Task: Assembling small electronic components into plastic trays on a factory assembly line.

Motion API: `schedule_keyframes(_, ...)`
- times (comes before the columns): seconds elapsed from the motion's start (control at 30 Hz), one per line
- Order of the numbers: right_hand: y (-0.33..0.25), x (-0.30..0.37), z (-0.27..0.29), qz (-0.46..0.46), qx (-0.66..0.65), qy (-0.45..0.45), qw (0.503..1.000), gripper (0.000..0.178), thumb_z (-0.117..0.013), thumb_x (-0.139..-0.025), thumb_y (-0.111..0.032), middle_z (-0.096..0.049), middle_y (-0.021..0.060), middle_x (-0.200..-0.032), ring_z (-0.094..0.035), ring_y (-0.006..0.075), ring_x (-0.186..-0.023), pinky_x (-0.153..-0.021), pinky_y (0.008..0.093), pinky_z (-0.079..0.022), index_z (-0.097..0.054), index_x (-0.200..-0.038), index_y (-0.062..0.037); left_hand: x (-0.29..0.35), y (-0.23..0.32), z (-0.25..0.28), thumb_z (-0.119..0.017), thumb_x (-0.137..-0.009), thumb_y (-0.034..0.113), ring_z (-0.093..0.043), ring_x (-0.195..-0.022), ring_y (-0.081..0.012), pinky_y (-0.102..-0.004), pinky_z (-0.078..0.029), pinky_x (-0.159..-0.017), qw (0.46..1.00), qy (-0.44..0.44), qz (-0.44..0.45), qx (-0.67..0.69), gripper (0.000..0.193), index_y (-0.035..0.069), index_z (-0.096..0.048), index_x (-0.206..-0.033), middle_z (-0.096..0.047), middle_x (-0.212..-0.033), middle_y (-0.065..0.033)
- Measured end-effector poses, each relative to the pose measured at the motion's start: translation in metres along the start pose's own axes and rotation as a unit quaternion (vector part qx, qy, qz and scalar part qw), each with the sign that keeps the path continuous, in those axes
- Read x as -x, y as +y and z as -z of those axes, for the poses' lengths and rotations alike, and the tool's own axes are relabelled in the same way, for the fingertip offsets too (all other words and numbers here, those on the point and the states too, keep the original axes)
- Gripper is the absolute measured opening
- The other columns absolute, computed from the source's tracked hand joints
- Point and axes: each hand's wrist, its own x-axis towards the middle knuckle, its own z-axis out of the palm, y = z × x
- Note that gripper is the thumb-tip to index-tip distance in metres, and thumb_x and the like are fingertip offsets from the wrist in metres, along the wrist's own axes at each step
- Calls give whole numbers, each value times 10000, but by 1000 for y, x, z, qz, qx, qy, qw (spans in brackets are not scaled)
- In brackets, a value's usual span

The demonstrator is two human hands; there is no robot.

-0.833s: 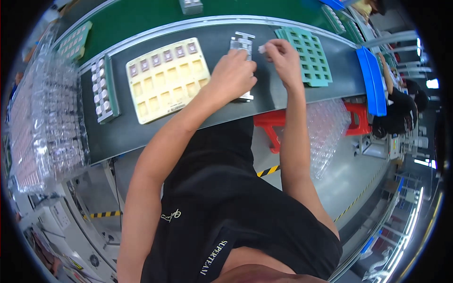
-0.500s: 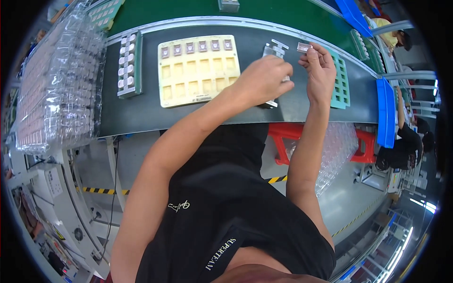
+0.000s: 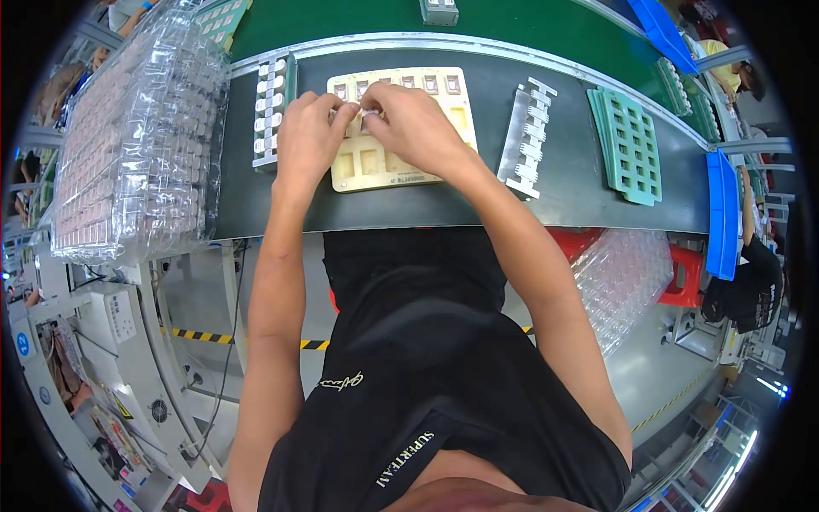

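Observation:
Both hands are close together over the cream pocketed tray [image 3: 401, 179]. My left hand [image 3: 310, 136] is closed, thumb and fingertips pinched at the tray's left side; what they hold, if anything, is hidden. My right hand [image 3: 416, 128] comes in from the right and pinches a small pale part [image 3: 368, 113] over the second row of pockets. Small brown-and-silver pieces [image 3: 453, 84] sit in the tray's far row, partly covered by the right hand. Several of the near pockets hold nothing.
Left of the tray stands a metal rack with white round-ended parts [image 3: 270, 111]. On the right lie a toothed metal fixture [image 3: 526, 141] and stacked green slotted trays [image 3: 630, 145]. Plastic-wrapped trays [image 3: 136, 162] pile up at far left; a green belt [image 3: 546, 34] runs behind.
Both hands have moved left, from the metal fixture to the cream tray. The left hand has left the fixture, which now lies uncovered. The right hand brought its small part along.

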Motion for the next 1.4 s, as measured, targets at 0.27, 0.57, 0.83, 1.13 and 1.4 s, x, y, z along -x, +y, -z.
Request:
schedule_keyframes(0.27, -2, -13, -18, -10, 115, 11, 993, 195, -599, -891, -153, -661, 185, -919, -645, 380, -887, -813, 472, -508, -746, -960, -44, 18, -9, 10, -684, -887, 182, -587, -962, -344, -443, -485, -883, 996, -16, -74, 45, 260, 8, -723, -1076, -617, -958, -159)
schedule_keyframes(0.57, -3, -17, -23, -46, 148, -9, 988, 202, -597, -893, -165, -676, 186, -910, -655, 376, -881, -821, 475, -511, -751, -987, -73, 14, -9, 16, -690, -864, 106, -569, -1059, -322, -429, -477, -946, 987, -77, -135, -27, 319, 0, -674, -1164, -606, -1091, -130)
schedule_keyframes(0.83, -18, 47, 18, -70, 118, 113, 984, 217, -665, -910, -188, -690, 143, -969, -646, 335, -927, -851, 425, -504, -722, -1065, -47, 16, -24, 12, -656, -837, 65, -578, -952, -313, -404, -515, -864, 973, -4, -229, -23, 143, -21, -661, -951, -634, -960, -138)
schedule_keyframes(1.13, 14, 141, 74, -213, 276, 237, 907, 501, -732, -879, -256, -577, 211, -1241, -536, 382, -1136, -1007, 448, -430, -603, -1312, -40, 12, -21, 17, -698, -843, 113, -562, -1008, -325, -415, -481, -913, 975, -4, -224, 0, 289, -16, -694, -1102, -642, -1042, -139)
schedule_keyframes(1.4, 33, 141, 36, -197, 219, 263, 919, 764, -690, -831, -121, -513, 272, -1323, -497, 435, -1202, -1042, 492, -413, -351, -1499, 31, 47, -1, 0, -699, -845, 21, -594, -1057, -326, -410, -459, -942, 971, 85, -170, 144, 313, 24, -708, -1158, -662, -1110, -135)
